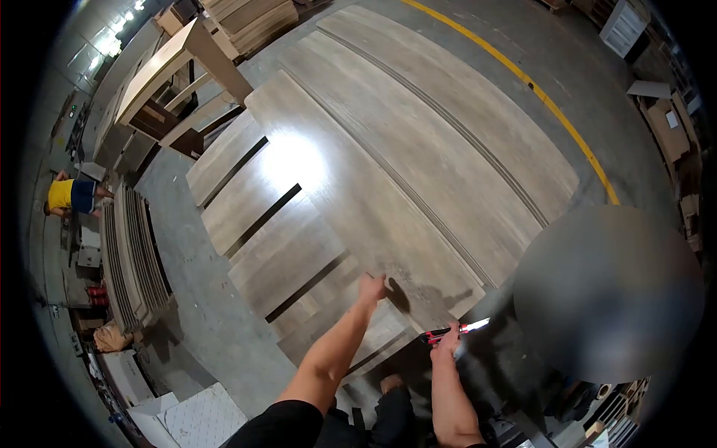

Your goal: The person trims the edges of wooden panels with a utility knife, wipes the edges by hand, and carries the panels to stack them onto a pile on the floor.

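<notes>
My right hand (446, 343) is closed around a red and black utility knife (441, 335), whose bright blade end points right, just off the near corner of the wood-grain panels. My left hand (372, 287), fingers curled, is over the near part of a long grey-brown wood-grain panel (343, 194). What those fingers hold, if anything, is too small to make out. Beside the left forearm lie shorter panels (287, 254) with dark gaps between them. A dark scuffed patch (411, 287) shows on the surface right of my left hand.
More long panels (448, 89) lie beyond, separated by grooved strips. A wooden frame (179, 82) stands at the far left, near stacked boards (250, 26). Upright panels (134, 257) lean at left, near a person in a yellow top (69, 196). A blurred round area covers the right.
</notes>
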Tool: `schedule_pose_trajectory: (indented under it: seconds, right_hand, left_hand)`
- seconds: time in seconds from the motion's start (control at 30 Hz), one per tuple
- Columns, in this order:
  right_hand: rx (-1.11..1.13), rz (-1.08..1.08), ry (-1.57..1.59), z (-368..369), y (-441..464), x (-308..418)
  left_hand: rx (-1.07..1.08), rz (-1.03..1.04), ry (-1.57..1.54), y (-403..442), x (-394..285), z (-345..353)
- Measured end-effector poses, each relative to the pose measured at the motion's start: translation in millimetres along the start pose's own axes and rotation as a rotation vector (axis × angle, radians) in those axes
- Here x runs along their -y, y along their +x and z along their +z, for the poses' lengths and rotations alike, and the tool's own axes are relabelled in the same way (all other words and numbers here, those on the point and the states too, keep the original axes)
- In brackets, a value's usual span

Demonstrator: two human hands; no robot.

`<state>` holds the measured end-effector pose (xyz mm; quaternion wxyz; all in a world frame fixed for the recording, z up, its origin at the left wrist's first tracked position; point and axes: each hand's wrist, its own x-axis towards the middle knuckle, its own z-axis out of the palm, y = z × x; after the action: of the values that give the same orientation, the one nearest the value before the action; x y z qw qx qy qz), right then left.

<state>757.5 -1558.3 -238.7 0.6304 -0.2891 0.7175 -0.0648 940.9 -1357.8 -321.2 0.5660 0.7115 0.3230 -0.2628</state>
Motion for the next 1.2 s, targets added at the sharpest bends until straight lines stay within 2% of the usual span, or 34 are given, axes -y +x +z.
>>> schedule_pose_trajectory:
  seconds: [0.1, 0.23, 0.33, 0.4, 0.47, 0.5, 0.53, 0.6, 0.7, 0.83, 0.93, 1.07, 1.1, 1.17, 1.2]
  right_hand:
    - [0.011, -0.058, 0.031, -0.2, 15.3, -9.2]
    - [0.106, -0.146, -0.067, 6.2, 14.9, -4.3]
    - [0.192, -0.134, -0.015, 7.7, 26.6, -12.4]
    - [0.18, -0.138, 0.077, 4.9, 14.5, -6.4]
    - [0.21, -0.081, 0.124, 12.1, -33.4, 21.4]
    - [0.185, -0.046, 0.129, 13.6, -40.1, 26.7]
    - [0.1, -0.016, 0.128, 21.8, -58.3, 39.3]
    - [0.063, -0.062, 0.118, 27.2, -61.5, 38.9]
    - [0.082, -0.08, 0.036, 26.9, -42.8, 20.0]
    - [0.091, -0.047, 0.052, 29.9, -56.0, 29.1]
    - [0.159, -0.034, 0.09, 27.1, -60.7, 35.3]
    - [0.098, -0.025, 0.058, 18.7, -50.3, 33.9]
    - [0.123, -0.042, 0.028, 12.5, -49.2, 34.4]
    - [0.189, -0.233, -0.111, -5.9, -10.2, 11.1]
    - [0.164, -0.225, -0.169, -12.1, -32.3, 21.9]
  left_hand:
    - [-0.02, -0.014, 0.023, -2.7, -5.2, -1.5]
    - [-0.129, -0.146, -0.122, -62.1, -72.8, 2.8]
    - [-0.007, -0.271, -0.09, -57.3, -78.0, -3.6]
    - [0.124, -0.091, 0.064, -26.2, -39.2, -14.6]
    - [0.228, -0.148, -0.021, -34.1, -34.3, -14.8]
    - [0.226, -0.3, -0.182, -54.7, -52.9, -11.6]
    - [0.254, -0.314, -0.18, -61.4, -48.2, -4.3]
    - [0.277, -0.331, -0.189, -71.6, -38.7, 1.3]
    - [0.369, -0.337, -0.197, -91.1, -28.1, 6.0]
    - [0.428, -0.361, -0.244, -100.4, -31.5, 15.8]
    - [0.461, -0.381, -0.19, -103.1, -39.0, 15.3]
    - [0.54, -0.41, -0.158, -91.0, -34.1, 0.2]
    - [0.561, -0.398, -0.076, -89.2, -30.6, -6.7]
    - [0.592, -0.358, 0.076, -87.6, -29.0, -29.2]
    - [0.609, -0.196, 0.278, -87.6, -11.5, -41.0]
